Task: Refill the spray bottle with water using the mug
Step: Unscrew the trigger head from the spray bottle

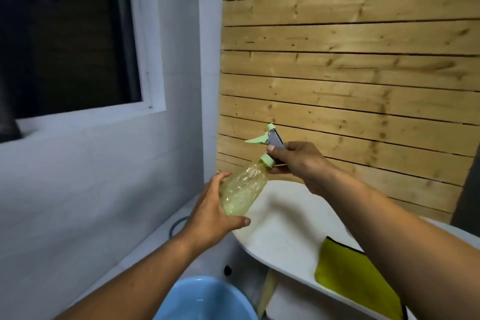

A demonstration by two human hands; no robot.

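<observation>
Above the white shelf, near the centre of your view, you hold the spray bottle in the air with both hands. Its long axis is tilted: base toward 7 o'clock, nozzle toward 1 o'clock. Your left hand cups the base from below, fingers curled round the clear yellow-green body with the thumb across the lower side. Your right hand comes in from 4 o'clock and grips the neck of the spray head, thumb on top, fingers wrapped beneath, right beside the pale green collar.

That collar is what the next move turns on, by my reckoning. It sits between your two hands, and your right hand is the nearer one, so the head likely has to be twisted off along that tilted axis while your left hand keeps the body from turning. The bottle looks nearly empty (the blur makes this hard to settle).

No mug is in view. A blue basin sits at 6 o'clock, below your left forearm, and a yellow cloth lies on the shelf at 4 o'clock. A slatted wooden panel stands behind the bottle.
</observation>
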